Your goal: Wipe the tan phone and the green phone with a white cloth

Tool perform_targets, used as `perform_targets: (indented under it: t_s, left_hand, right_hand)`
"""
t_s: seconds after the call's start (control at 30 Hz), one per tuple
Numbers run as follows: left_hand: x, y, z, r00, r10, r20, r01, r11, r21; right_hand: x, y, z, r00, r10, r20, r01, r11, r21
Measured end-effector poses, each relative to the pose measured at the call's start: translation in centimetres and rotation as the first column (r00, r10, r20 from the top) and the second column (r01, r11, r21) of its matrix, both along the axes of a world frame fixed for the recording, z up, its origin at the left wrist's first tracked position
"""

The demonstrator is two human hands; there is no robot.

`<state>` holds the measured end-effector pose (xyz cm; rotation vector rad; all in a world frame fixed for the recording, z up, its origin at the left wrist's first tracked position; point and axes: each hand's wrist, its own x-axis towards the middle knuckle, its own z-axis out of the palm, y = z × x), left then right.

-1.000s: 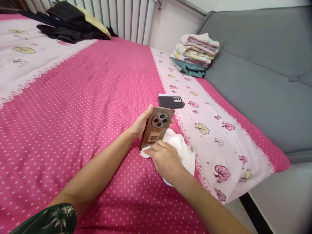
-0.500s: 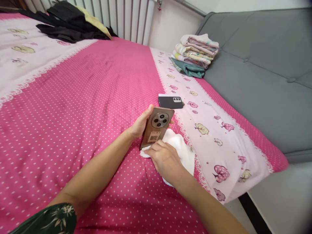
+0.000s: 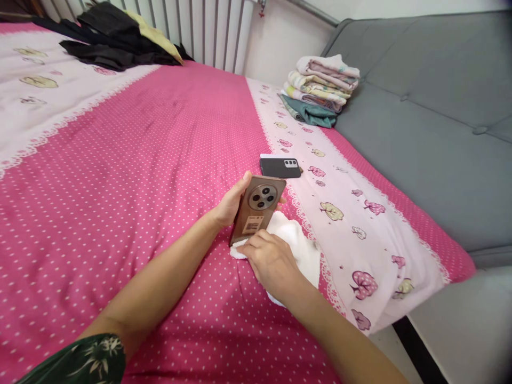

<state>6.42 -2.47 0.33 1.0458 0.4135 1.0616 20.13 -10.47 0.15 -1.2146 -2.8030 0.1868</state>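
Note:
My left hand (image 3: 232,205) grips a gold-brown smartphone (image 3: 256,210) by its long edges, thumb on the left side and fingertips showing at the right. The phone is tilted up with its back towards me, showing a round camera module and a white label. At its lower edge, my right hand (image 3: 272,258) pinches a white cloth (image 3: 294,234) against the phone. Most of the cloth lies bunched on the bed under and beside the right hand. Its fingertips are partly hidden in the cloth.
A dark phone (image 3: 280,167) lies just beyond, on a pink dotted bedsheet (image 3: 192,122). Folded clothes (image 3: 322,88) are stacked by the grey headboard (image 3: 420,128). Dark garments (image 3: 116,37) lie at the far left before a white radiator (image 3: 204,29).

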Motion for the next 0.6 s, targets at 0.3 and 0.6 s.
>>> perform_targets:
  t_s: [0.3,0.6]
  left_hand:
    - [0.01,0.08,-0.04,1.000,-0.012,0.004,0.012,1.000,-0.007]
    - [-0.01,0.02,-0.01,1.000,-0.010,0.018,0.010,1.000,-0.009]
  right_hand:
    - [0.00,-0.01,0.03,1.000,0.001,0.012,0.000,1.000,-0.020]
    - [-0.05,0.02,0.23,0.999,-0.005,0.032,0.006,0.999,-0.032]
